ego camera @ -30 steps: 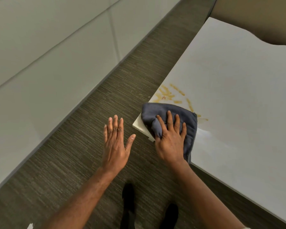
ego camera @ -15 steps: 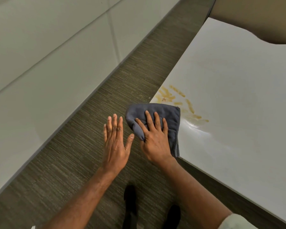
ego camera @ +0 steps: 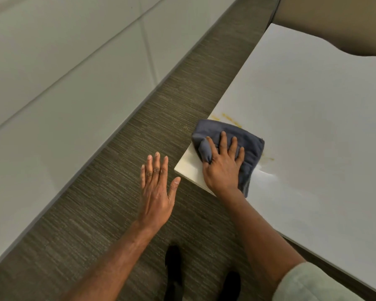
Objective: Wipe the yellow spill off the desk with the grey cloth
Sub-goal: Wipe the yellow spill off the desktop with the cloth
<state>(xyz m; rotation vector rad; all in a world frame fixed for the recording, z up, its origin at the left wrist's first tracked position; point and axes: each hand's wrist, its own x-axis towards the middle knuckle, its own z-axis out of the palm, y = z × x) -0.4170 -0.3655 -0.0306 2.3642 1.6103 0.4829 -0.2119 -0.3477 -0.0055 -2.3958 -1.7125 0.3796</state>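
My right hand (ego camera: 223,166) presses flat on the folded grey cloth (ego camera: 251,140) at the near left corner of the white desk (ego camera: 313,109). The cloth covers most of the yellow spill (ego camera: 227,116); thin yellow streaks show past its far edge and at its right side. A wet sheen lies on the desk just right of the cloth. My left hand (ego camera: 155,190) hovers over the floor beside the desk corner, fingers spread, holding nothing.
Brown striped carpet (ego camera: 122,192) runs along the desk's left edge. Pale wall panels (ego camera: 63,83) border the carpet on the left. My black shoes (ego camera: 174,272) stand below the desk corner. A tan partition (ego camera: 334,18) rises behind the desk.
My right hand slid the cloth left, off the desk corner, then back right and forward over the yellow streaks. My left hand has stayed in place.
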